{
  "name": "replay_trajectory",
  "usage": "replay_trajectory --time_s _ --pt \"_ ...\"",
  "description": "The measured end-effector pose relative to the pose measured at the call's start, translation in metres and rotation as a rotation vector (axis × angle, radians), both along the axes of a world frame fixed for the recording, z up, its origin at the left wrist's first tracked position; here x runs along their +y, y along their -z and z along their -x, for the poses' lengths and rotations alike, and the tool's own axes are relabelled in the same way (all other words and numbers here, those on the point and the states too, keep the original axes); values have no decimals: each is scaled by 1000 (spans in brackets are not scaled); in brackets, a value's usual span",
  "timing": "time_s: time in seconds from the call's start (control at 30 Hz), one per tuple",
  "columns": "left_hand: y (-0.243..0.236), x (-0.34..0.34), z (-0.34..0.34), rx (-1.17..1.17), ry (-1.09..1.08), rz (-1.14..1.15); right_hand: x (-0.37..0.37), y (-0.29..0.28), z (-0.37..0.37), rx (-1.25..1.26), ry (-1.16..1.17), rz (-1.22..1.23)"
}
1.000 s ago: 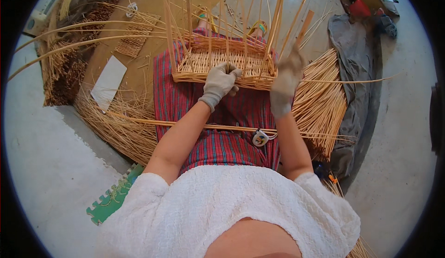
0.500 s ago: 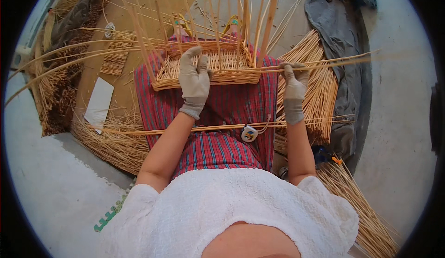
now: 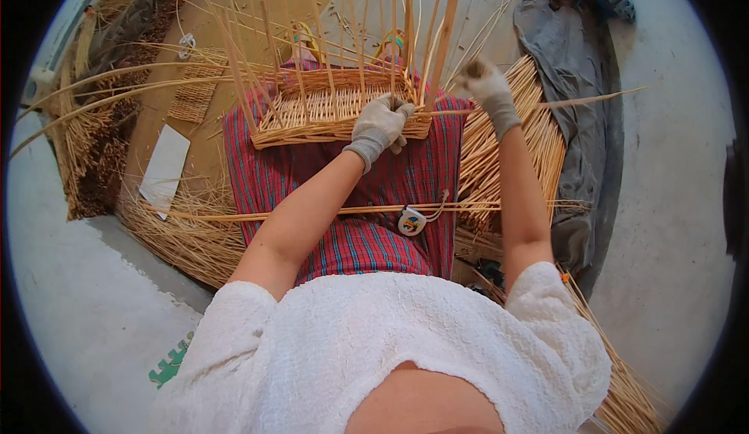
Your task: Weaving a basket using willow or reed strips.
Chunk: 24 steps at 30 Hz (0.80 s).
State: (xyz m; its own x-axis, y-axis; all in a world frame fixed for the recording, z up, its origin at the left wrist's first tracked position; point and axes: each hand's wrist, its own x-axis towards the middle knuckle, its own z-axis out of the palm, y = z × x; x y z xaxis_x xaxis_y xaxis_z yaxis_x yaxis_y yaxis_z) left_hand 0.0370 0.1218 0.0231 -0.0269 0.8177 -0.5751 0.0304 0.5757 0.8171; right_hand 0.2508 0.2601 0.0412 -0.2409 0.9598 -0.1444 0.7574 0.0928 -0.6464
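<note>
A half-woven wicker basket rests on my lap over a red plaid cloth, with several upright stakes rising from its rim. My left hand, in a grey glove, presses on the basket's near right wall. My right hand, also gloved, is raised to the right of the basket and grips a long thin cane strand that runs out to the right. A long straight stick lies across my lap, with a small round tape measure beside it.
Bundles of pale cane lie at my right and curve around my left side. A wooden board holds a white sheet and a small woven mat. Grey cloth lies on the concrete floor at right.
My right hand has risen and moved outward to the right, drawing the cane strand with it. My left hand has shifted right along the basket's near wall.
</note>
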Motion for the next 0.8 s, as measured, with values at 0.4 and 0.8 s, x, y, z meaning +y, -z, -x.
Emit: replay_trajectory --time_s 0.4,0.8 --pt "-3 -76 113 1383 244 -1093 -152 36 108 -319 -257 -885" --pt "28 -63 108 1488 244 -1053 -143 42 137 -332 -262 -905"
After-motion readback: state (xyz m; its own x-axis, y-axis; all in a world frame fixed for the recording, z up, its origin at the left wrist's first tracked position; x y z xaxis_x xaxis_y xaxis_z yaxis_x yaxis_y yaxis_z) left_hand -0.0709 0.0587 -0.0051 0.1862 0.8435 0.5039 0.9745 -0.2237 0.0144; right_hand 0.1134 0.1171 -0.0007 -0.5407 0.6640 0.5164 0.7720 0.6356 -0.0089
